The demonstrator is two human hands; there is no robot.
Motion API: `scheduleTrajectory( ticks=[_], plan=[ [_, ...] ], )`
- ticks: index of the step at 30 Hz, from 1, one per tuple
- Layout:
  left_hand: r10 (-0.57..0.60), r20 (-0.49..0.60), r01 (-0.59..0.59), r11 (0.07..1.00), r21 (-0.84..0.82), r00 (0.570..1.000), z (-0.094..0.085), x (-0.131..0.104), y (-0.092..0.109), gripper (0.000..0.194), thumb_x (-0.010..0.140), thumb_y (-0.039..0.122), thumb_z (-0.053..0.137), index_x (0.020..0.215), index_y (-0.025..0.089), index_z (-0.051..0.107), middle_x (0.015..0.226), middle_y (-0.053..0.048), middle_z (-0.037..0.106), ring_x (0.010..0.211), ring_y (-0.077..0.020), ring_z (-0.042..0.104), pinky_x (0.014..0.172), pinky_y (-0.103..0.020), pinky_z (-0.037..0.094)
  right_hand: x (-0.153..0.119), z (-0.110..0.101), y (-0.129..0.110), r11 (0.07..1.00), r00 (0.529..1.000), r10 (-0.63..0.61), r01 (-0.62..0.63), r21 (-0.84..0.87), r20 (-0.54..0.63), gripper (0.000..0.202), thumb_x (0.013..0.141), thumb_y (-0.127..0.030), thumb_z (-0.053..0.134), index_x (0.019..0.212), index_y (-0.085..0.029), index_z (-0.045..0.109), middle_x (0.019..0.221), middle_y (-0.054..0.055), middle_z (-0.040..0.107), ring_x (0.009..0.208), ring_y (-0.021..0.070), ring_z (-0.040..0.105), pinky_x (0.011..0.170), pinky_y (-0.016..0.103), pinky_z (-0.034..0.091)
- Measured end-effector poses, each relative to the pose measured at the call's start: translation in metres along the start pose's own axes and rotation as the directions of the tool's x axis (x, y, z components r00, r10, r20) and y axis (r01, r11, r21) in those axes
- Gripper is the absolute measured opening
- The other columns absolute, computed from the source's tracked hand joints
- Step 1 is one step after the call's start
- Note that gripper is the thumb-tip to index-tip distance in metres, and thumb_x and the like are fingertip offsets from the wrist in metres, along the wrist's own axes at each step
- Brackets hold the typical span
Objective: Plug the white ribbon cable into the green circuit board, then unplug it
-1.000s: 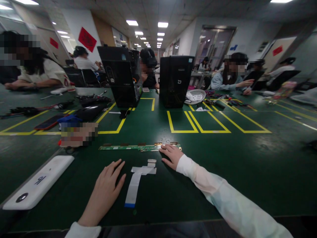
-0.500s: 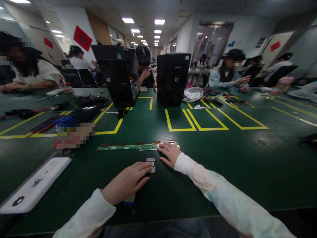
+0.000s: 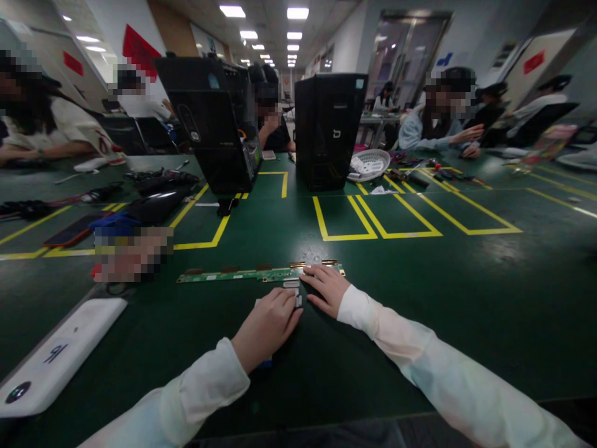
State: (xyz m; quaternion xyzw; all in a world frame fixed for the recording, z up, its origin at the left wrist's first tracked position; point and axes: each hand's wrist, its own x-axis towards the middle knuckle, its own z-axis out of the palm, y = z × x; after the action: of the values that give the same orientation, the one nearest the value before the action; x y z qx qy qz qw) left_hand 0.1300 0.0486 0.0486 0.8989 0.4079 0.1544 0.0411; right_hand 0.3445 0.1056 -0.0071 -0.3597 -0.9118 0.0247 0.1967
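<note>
A long, narrow green circuit board lies crosswise on the green tabletop, with copper-coloured strips along its far edge. Over its right end my right hand is laid, fingers stretched out and fingertips touching the board. My left hand is closed on a flat ribbon cable, just in front of the board. The cable's pale connector end shows past my fingertips, close to the board's near edge. A blue end of the cable peeks out below my palm; the rest is hidden under the hand.
Two black computer towers stand farther back. At left lie a white device, a blue item and dark cables. A white basket and small tools sit back right. Yellow tape marks the table. Other people sit around it.
My left hand has moved right and forward with the ribbon cable, bringing its connector end up to the board. My right hand stays on the board. The view has tilted slightly down.
</note>
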Motion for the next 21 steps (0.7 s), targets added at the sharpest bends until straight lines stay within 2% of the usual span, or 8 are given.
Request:
scheduleTrajectory(
  ticks=[4,7,10,14,21],
  plan=[
    [-0.015,0.005,0.015,0.995,-0.094,1.000,0.001,-0.003,-0.005,0.026,0.095,0.027,0.046,0.113,0.018,0.061,0.114,-0.010,0.066,0.108,-0.0217,0.060,0.094,-0.042,0.052,-0.001,0.000,-0.001,0.999,1.000,0.029,-0.029,0.012,-0.008,0.051,0.092,-0.037,0.051,0.139,-0.016,0.048,0.143,0.016,0.046,0.132,0.0292,0.038,0.108,0.051,0.036],
    [-0.012,0.015,0.013,0.991,-0.136,1.000,0.003,-0.011,-0.009,0.032,0.095,0.029,0.047,0.124,0.021,0.057,0.126,-0.009,0.061,0.121,-0.0229,0.055,0.101,-0.044,0.049,-0.001,0.002,-0.002,0.999,0.998,0.050,-0.050,0.019,-0.032,0.052,0.091,-0.036,0.051,0.139,-0.016,0.048,0.142,0.016,0.046,0.131,0.0288,0.039,0.108,0.051,0.037],
    [-0.035,0.037,0.039,0.992,-0.120,0.999,0.004,-0.015,-0.011,0.040,0.094,0.032,0.048,0.132,0.021,0.050,0.135,-0.010,0.058,0.129,-0.0243,0.050,0.105,-0.046,0.046,-0.002,0.002,-0.002,0.999,0.999,0.044,-0.043,0.020,-0.030,0.050,0.092,-0.037,0.048,0.137,-0.016,0.050,0.143,0.014,0.047,0.131,0.0289,0.040,0.108,0.051,0.036],
    [-0.042,0.088,0.050,0.994,-0.098,0.995,0.004,-0.015,-0.010,0.041,0.095,0.032,0.045,0.134,0.018,0.049,0.137,-0.011,0.056,0.126,-0.0238,0.053,0.106,-0.045,0.046,-0.003,0.000,-0.001,1.000,0.999,0.026,-0.026,0.017,-0.036,0.050,0.093,-0.037,0.045,0.136,-0.014,0.051,0.142,0.014,0.048,0.131,0.0296,0.040,0.108,0.050,0.037],
    [-0.035,0.084,0.041,0.997,-0.063,0.996,0.008,-0.016,-0.009,0.048,0.095,0.036,0.046,0.138,0.015,0.045,0.141,-0.013,0.052,0.130,-0.0263,0.050,0.107,-0.045,0.044,-0.003,-0.003,-0.004,0.999,0.999,0.034,-0.033,0.030,-0.033,0.049,0.095,-0.038,0.041,0.136,-0.014,0.052,0.142,0.014,0.048,0.131,0.0296,0.040,0.109,0.051,0.035]
  ],
)
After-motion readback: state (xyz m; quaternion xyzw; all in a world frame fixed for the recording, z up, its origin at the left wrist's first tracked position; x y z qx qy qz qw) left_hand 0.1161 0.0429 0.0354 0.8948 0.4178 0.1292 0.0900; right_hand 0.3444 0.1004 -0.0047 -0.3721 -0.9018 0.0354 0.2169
